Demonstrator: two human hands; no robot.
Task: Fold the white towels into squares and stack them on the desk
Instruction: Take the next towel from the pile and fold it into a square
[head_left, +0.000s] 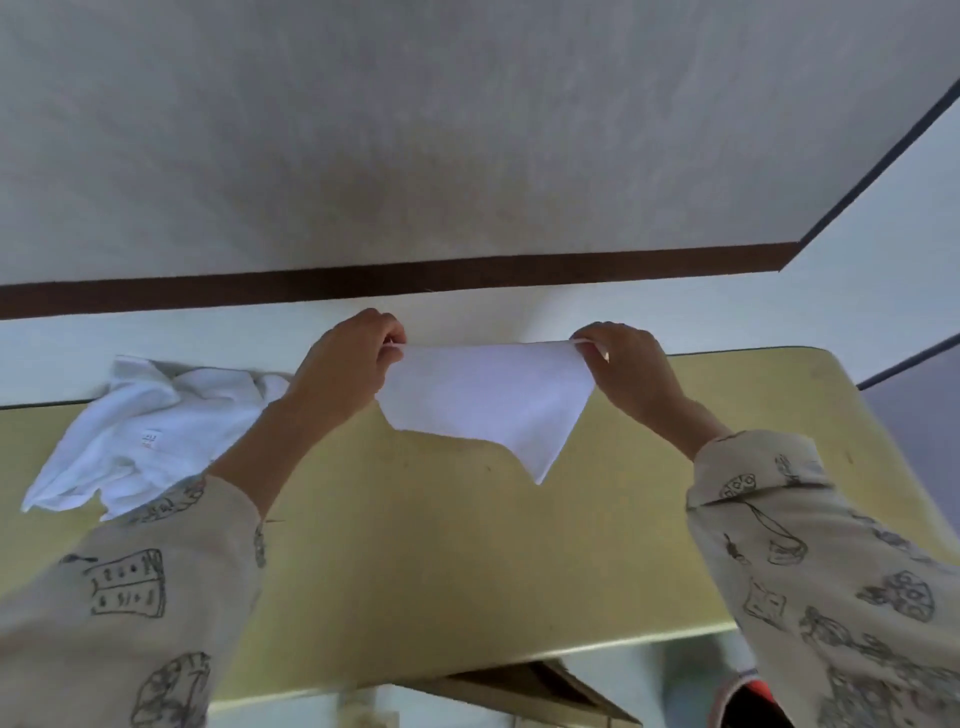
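I hold a white towel (483, 400) stretched in the air above the far part of the yellow desk (441, 545). My left hand (353, 358) pinches its upper left corner and my right hand (623, 364) pinches its upper right corner. The cloth hangs down from its taut top edge to a point at the lower right. A crumpled heap of white towels (140, 431) lies on the desk's far left, partly behind my left forearm, with a small label showing.
The desk stands against a pale wall with a dark brown baseboard (415, 283). Its near edge (467, 670) runs across the bottom, and its right edge slants down past my right sleeve. Below the near edge the floor shows.
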